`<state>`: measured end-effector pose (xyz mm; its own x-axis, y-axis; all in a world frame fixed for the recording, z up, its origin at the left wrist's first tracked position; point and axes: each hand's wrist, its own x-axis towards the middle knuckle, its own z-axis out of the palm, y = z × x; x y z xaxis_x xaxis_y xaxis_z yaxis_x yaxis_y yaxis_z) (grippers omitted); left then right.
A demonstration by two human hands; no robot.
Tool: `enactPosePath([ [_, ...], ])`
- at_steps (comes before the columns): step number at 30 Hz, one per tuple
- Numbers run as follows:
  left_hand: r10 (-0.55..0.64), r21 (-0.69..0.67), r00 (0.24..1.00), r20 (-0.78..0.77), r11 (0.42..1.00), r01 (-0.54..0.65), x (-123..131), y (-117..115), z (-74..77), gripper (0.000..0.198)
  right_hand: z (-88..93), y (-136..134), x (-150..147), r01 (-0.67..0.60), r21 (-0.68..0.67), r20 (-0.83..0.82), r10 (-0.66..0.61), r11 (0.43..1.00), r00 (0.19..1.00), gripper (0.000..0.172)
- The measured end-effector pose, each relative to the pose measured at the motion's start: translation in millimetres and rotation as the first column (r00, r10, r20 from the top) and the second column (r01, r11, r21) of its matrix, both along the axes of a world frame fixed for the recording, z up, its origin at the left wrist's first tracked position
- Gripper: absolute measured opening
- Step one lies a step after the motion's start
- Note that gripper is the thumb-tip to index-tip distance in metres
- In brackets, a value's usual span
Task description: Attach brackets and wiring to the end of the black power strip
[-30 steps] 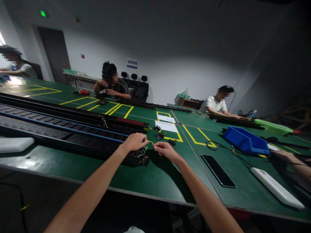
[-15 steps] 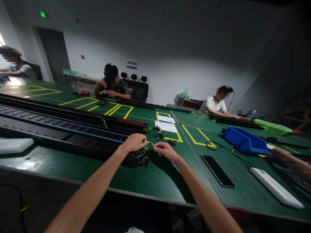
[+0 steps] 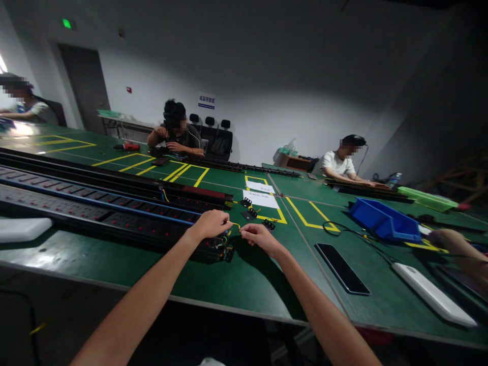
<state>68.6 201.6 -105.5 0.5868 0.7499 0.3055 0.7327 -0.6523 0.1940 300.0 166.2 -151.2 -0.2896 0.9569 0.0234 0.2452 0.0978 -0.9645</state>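
A short yellow wire [image 3: 236, 224] stretches between my two hands above the end of a long black power strip [image 3: 137, 225] with rows of sockets and red dots. My left hand [image 3: 212, 223] rests at the strip's end, its fingers pinched on the wire. At the wire's other end, the thumb and fingertips of my right hand [image 3: 259, 237] are closed on it. Below my left hand, loose coloured wires and a small black end piece [image 3: 227, 252] stick out of the strip. Several black brackets [image 3: 269, 224] lie just beyond my right hand.
A black phone [image 3: 342, 268], a white power bank [image 3: 432, 294] and a blue bin [image 3: 381, 221] are on the green table [image 3: 244, 284] to the right. A co-worker's arm [image 3: 459, 249] reaches in there. More black strips [image 3: 114, 175] lie behind mine. Other people sit across the table.
My hands and the yellow wire are almost where they were. At the right edge, the co-worker's hand has moved slightly right, away from the blue bin.
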Motion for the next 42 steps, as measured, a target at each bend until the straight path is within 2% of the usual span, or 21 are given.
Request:
enactPosePath([
  [42, -0.015, 0.004, 1.0, 0.0, 1.0, 0.015, -1.2, 0.6, -0.8, 0.03, 0.6, -0.8, -0.3, -0.004, -0.002, -0.008, 0.004, 1.0, 1.0, 0.047],
])
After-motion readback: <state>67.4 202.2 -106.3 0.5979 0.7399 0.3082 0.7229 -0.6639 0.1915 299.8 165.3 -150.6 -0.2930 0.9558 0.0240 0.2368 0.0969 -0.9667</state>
